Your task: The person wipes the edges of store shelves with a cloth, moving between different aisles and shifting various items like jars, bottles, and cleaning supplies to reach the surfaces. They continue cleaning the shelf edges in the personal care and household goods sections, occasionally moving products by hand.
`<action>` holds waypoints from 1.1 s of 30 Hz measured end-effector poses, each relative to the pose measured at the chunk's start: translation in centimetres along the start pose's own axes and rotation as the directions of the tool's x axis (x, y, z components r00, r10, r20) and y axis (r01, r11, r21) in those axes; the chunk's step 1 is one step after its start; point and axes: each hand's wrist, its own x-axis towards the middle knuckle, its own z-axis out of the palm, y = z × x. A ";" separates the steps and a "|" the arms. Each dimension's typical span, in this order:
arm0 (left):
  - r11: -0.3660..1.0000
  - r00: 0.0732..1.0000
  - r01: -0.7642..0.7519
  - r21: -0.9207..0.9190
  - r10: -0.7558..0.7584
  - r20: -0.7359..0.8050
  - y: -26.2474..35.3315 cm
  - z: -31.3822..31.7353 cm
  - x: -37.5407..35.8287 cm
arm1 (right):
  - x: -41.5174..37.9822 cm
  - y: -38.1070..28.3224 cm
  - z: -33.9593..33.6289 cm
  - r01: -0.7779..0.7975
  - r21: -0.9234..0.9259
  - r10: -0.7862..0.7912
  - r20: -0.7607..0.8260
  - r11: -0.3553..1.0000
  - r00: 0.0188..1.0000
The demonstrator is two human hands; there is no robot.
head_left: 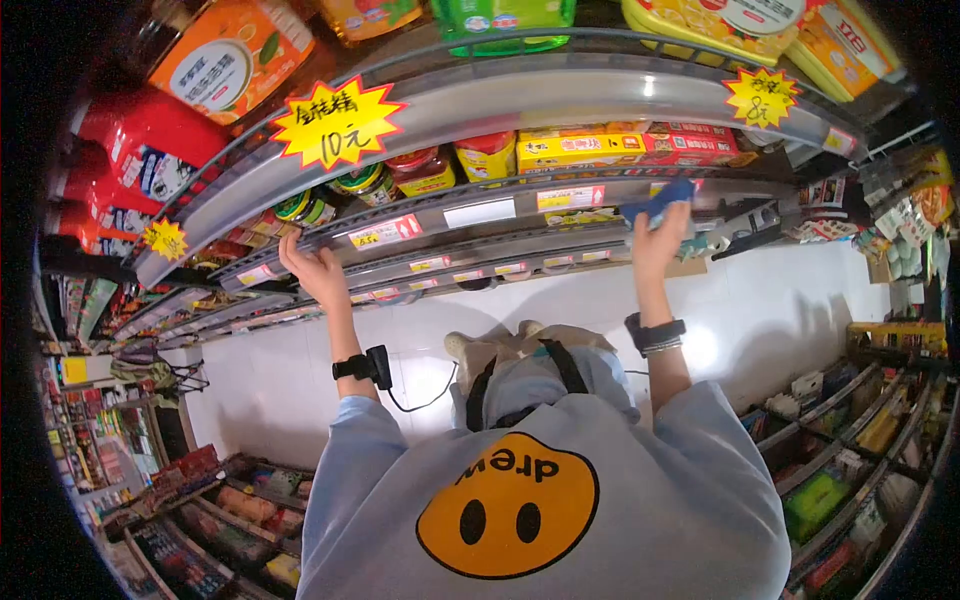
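Observation:
My right hand [660, 240] is closed on a blue cloth [660, 203], which lies against the front edge of the shelf [480, 212] below the boxes. My left hand [314, 272] rests with its fingers stretched at the left part of this same shelf edge, holding nothing. Behind that edge stand jars with green lids [367, 184], a jar with a red lid [422, 172], a yellow container [487, 158], yellow boxes [578, 150] and red boxes [690, 145]. A price label [386, 231] sits on the shelf front between my hands.
The shelf above carries an orange bottle [225, 65], red bottles [150, 150] and a green bottle [505, 22]. Star-shaped price signs [340, 122] stick out from its rail. More stocked racks [850, 450] stand behind me on both sides. A cable [420, 405] hangs from my left wrist strap.

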 end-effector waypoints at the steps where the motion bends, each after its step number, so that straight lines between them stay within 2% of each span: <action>1: 1.000 1.000 -0.016 0.016 0.016 -0.010 0.1 0.0 0.0 | -0.8 -0.6 0.5 0.010 -0.012 -0.009 0.043 1.000 0.999; 4: 0.999 0.999 0.034 0.021 -0.034 0.014 0.5 0.1 0.0 | -2.1 -4.9 0.5 0.027 0.030 -0.032 0.166 0.999 0.986; 6: 0.994 0.994 -0.091 0.055 0.094 -0.061 0.2 0.4 -0.1 | -3.2 -6.9 0.4 0.040 0.087 -0.059 0.221 0.995 0.974; 7: 0.994 0.994 -0.092 0.057 0.095 -0.061 0.1 0.5 -0.2 | -3.7 -7.5 0.3 0.053 0.145 -0.091 0.273 0.988 0.958; 8: 0.998 0.998 -0.036 0.046 0.038 -0.044 0.1 0.6 -0.3 | -4.2 -7.8 0.3 0.052 0.147 -0.091 0.273 0.988 0.958; 9: 0.999 0.999 0.020 0.037 -0.019 -0.029 0.1 0.6 -0.2 | -4.8 -8.0 0.4 0.005 0.258 -0.081 0.284 0.966 0.955; 10: 0.999 0.999 0.020 0.044 -0.018 -0.035 0.1 0.6 -0.2 | -5.2 -8.2 0.4 -0.043 0.368 -0.073 0.297 0.929 0.952; 11: 0.998 0.999 -0.033 0.060 0.035 -0.038 0.3 0.6 -0.3 | -5.1 -8.8 0.0 0.017 0.369 -0.108 0.228 0.929 0.968; 12: 0.993 0.995 -0.083 0.078 0.086 -0.039 0.4 0.4 -0.4 | -4.8 -9.4 -0.7 0.017 0.378 -0.113 0.234 0.926 0.966; 14: 0.992 0.997 -0.080 0.101 0.082 -0.012 0.4 -0.2 -0.5 | -3.9 -10.2 -2.2 -0.058 0.430 -0.061 0.259 0.901 0.964; 16: 0.987 0.993 -0.089 0.133 0.078 0.089 0.8 -1.1 -0.6 | -3.7 -10.0 -3.1 -0.067 0.426 -0.059 0.276 0.902 0.959; 17: 0.993 0.989 -0.004 0.115 -0.013 0.145 1.5 -1.6 -0.7 | -3.7 -9.7 -3.3 -0.066 0.424 -0.060 0.277 0.903 0.959; 18: 0.992 0.990 0.005 0.125 -0.023 0.138 1.8 -1.9 -0.8 | -3.7 -9.4 -3.5 -0.065 0.423 -0.061 0.278 0.904 0.959; 20: 0.996 0.988 -0.080 0.048 0.073 0.133 1.8 -2.3 -1.1 | -3.6 -8.5 -3.5 -0.051 0.405 -0.071 0.280 0.913 0.957; 22: 0.995 0.989 -0.076 0.071 0.066 0.133 0.8 -2.7 -2.3 | -3.5 -7.4 -3.5 -0.023 0.351 -0.074 0.263 0.936 0.962; 24: 0.998 0.988 -0.061 0.019 0.058 0.140 0.2 -3.1 -3.7 | -3.0 -6.9 -3.6 0.028 0.330 -0.106 0.220 0.943 0.970; 25: 0.991 0.981 -0.118 0.071 0.105 0.161 0.1 -3.4 -4.5 | -2.6 -6.7 -3.7 -0.043 0.346 -0.046 0.245 0.937 0.968; 26: 0.991 0.982 -0.112 0.075 0.099 0.158 0.2 -3.7 -5.5 | -2.3 -6.8 -4.0 -0.115 0.359 0.015 0.270 0.926 0.963; 27: 1.000 0.949 0.006 0.029 -0.015 0.315 -0.2 -3.8 -6.9 | -1.7 -7.2 -4.2 -0.100 0.380 -0.007 0.269 0.920 0.963; 28: 0.991 0.878 0.131 0.004 -0.118 0.463 -0.6 -3.8 -8.3 | -1.5 -7.4 -4.5 -0.097 0.386 -0.014 0.274 0.917 0.962; 30: 0.986 0.797 0.165 -0.032 -0.114 0.593 -2.8 -2.6 -11.9 | -1.8 -8.2 -4.5 -0.321 0.370 0.075 0.548 0.872 0.833; 31: 0.977 0.731 0.212 -0.024 -0.142 0.668 -1.3 -3.0 -12.3 | -1.9 -9.1 -4.6 -0.202 0.320 -0.021 0.576 0.926 0.817; 32: 0.965 0.659 0.262 -0.014 -0.169 0.733 0.7 -3.0 -12.8 | -2.7 -9.9 -4.4 -0.202 0.349 -0.045 0.587 0.915 0.808; 33: 0.962 0.598 0.273 -0.013 -0.159 0.785 2.1 -2.9 -13.3 | -3.4 -10.6 -4.3 -0.157 0.351 -0.131 0.671 0.923 0.730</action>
